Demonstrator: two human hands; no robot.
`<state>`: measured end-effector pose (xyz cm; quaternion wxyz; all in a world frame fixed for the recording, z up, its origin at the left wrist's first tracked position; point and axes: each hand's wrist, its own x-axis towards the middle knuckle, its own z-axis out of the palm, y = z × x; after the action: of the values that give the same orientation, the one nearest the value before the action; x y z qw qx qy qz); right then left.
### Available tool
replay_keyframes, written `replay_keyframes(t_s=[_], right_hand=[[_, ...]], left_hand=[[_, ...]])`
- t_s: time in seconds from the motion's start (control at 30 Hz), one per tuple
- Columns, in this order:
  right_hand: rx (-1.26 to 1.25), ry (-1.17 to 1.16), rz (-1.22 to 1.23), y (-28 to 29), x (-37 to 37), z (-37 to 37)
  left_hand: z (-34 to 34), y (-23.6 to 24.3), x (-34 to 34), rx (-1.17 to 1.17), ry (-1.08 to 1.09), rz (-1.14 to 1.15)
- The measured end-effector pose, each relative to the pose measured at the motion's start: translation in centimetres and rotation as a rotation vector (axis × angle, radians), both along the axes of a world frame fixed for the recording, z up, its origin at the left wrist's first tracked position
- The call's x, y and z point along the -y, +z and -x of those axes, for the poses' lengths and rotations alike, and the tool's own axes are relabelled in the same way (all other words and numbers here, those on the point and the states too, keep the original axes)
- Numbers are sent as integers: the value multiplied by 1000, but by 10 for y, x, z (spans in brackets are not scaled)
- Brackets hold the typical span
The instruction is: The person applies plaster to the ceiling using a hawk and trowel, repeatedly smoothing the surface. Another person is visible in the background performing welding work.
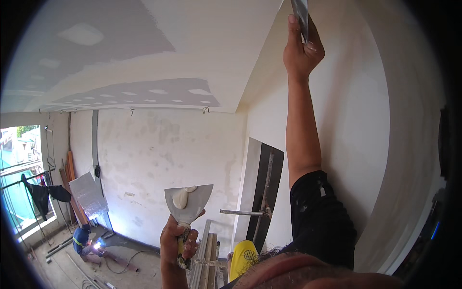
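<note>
My left hand is closed around the handle of a wide putty knife, its metal blade pointing up. A lump of off-white putty sits on that blade. High above, my right hand grips a second metal scraper, partly cut off by the picture's upper edge. The right arm is stretched up beside the pale wall, close to where it meets the ceiling. Whether the scraper touches the surface I cannot tell.
Below on the left, a person crouches by a bright welding spark. Metal scaffold parts stand under my left hand, and a metal pipe juts out by a dark opening. A window lies far left; cables cross the floor.
</note>
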<state>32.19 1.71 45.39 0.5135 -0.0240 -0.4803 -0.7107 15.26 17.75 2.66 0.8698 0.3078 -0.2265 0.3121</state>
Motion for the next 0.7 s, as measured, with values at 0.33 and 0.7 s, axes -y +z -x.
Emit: replay_keyframes(t_s=[0.33,0.7], right_hand=[[149,-3,87,3,-7,-18],[142,-14,101,8,-18,-34]], left_hand=[[10,12,9,-88,57,10],[13,16,12,-83,14,48]])
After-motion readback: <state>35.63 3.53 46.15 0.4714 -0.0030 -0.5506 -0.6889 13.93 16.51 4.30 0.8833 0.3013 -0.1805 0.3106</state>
